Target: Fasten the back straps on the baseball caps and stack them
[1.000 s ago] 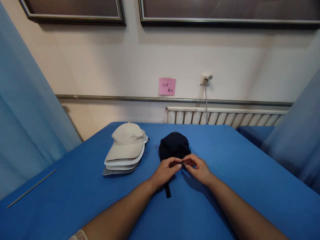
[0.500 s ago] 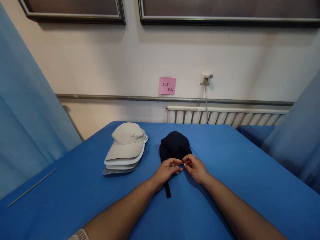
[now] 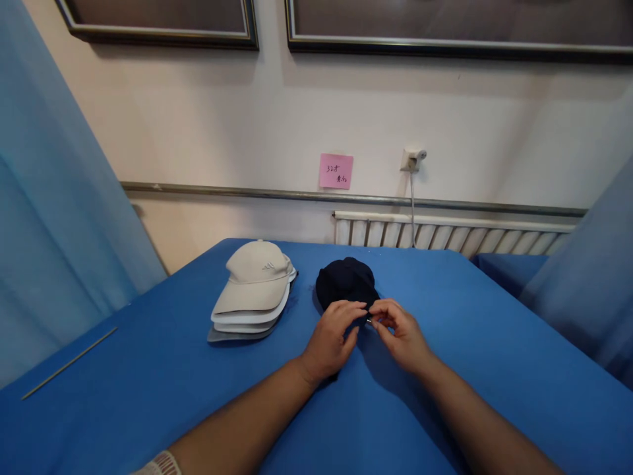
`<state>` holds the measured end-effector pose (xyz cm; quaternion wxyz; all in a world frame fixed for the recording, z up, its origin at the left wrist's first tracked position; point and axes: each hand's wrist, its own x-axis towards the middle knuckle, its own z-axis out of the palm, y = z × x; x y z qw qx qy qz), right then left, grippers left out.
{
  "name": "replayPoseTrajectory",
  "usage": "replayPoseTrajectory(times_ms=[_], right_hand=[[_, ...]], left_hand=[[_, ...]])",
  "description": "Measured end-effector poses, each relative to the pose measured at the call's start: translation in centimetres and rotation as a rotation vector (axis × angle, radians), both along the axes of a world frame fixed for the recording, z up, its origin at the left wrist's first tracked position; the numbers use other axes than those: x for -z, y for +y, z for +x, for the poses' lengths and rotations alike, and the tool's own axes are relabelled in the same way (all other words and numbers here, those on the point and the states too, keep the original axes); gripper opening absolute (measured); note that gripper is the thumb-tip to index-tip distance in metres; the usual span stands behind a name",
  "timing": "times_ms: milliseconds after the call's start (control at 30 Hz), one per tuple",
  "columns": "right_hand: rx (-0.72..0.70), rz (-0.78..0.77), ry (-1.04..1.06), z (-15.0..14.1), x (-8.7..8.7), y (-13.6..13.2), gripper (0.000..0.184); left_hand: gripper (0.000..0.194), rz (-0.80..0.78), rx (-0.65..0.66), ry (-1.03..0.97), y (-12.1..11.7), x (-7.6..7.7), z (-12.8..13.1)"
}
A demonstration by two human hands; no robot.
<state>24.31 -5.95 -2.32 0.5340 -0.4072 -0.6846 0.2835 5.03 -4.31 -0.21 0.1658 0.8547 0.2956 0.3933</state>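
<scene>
A dark navy cap [image 3: 346, 280] lies on the blue-covered table, its back edge towards me. Both hands work at that near edge. My left hand [image 3: 333, 336] is curled over the edge, gripping the cap between fingers and thumb, and it covers most of the cap's strap. On the right, my right hand [image 3: 401, 333] pinches a small shiny metal buckle [image 3: 368, 321] at the strap between thumb and fingertips. The fingertips of the two hands almost meet there.
A stack of several caps, a beige one [image 3: 254, 277] on top, stands left of the navy cap. A thin stick [image 3: 69, 363] lies at the table's left. Behind the table [image 3: 306, 422] are a radiator [image 3: 440, 234] and a plugged-in cable [image 3: 412, 204]. Blue curtains [image 3: 64, 198] hang at both sides.
My left hand has turned and moved over the dangling strap end, which is now mostly hidden. The right hand stays at the buckle. The whole view has shifted slightly.
</scene>
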Motion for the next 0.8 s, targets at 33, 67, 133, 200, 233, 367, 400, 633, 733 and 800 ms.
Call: replayPoseTrajectory(times_ms=[33, 67, 133, 200, 233, 367, 400, 633, 733, 800], right_hand=[[-0.023, 0.014, 0.007, -0.2, -0.3, -0.3, 0.013], [-0.046, 0.013, 0.03, -0.3, -0.4, -0.5, 0.012], [-0.097, -0.036, 0.123, -0.7, -0.5, -0.7, 0.011], [-0.142, -0.129, 0.258, -0.9, -0.3, -0.6, 0.016], [-0.155, -0.179, 0.326, -1.0, -0.2, -0.5, 0.02], [-0.137, -0.326, 0.514, -0.8, 0.1, 0.3, 0.032], [-0.124, -0.35, 0.538, -0.8, 0.1, 0.4, 0.033], [-0.13, -0.494, 0.622, -1.1, 0.8, 0.5, 0.035], [-0.115, -0.456, 0.496, -1.3, 1.3, 0.6, 0.033], [-0.106, -0.405, 0.379, -1.2, 1.6, 0.6, 0.031]], left_hand=[[0.037, 0.024, 0.0, 0.013, -0.1, -0.1, 0.1], [0.037, 0.039, -0.001, 0.026, -0.2, -0.1, 0.1], [0.033, 0.044, -0.007, 0.052, -0.2, -0.2, 0.2], [0.031, 0.034, 0.0, 0.079, -0.1, -0.3, 0.1], [0.032, 0.031, 0.012, 0.089, 0.0, -0.4, 0.0], [0.039, 0.053, 0.07, 0.098, 0.2, -0.7, -0.3], [0.041, 0.059, 0.087, 0.105, 0.3, -0.6, -0.3], [0.027, 0.057, 0.062, 0.132, 0.5, -0.1, -0.2], [0.02, 0.042, 0.004, 0.116, 0.9, 0.2, -0.1], [0.022, 0.018, -0.045, 0.1, 1.1, 0.4, -0.1]])
